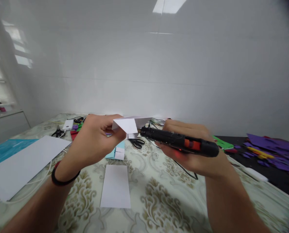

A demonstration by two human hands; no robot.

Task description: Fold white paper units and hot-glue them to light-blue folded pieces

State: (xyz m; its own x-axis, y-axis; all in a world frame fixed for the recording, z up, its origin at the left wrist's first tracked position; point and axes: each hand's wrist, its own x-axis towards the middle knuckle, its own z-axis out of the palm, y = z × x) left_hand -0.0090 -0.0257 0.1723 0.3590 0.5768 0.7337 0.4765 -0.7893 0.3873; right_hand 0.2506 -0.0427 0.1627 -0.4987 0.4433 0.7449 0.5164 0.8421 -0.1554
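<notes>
Held up over the table, a folded piece of white paper (127, 125) is pinched between the thumb and fingers of my left hand (98, 136). My right hand (190, 142) is wrapped round a black hot glue gun (180, 141) with an orange-red part along its top and a red light on its side. The gun's nozzle points left, close to the paper's right edge; whether they touch I cannot tell. Below the hands a white rectangular sheet (116, 186) lies flat. Behind it is a light blue piece (114, 153) with a white patch.
Black-handled scissors (136, 143) lie beyond the hands. A large white sheet (30, 165) and a blue sheet (8, 149) are at left, near pliers (58, 131) and a white power bank (68, 125). Purple scraps (275, 155) cover a black surface at right. A white wall (144, 64) stands behind.
</notes>
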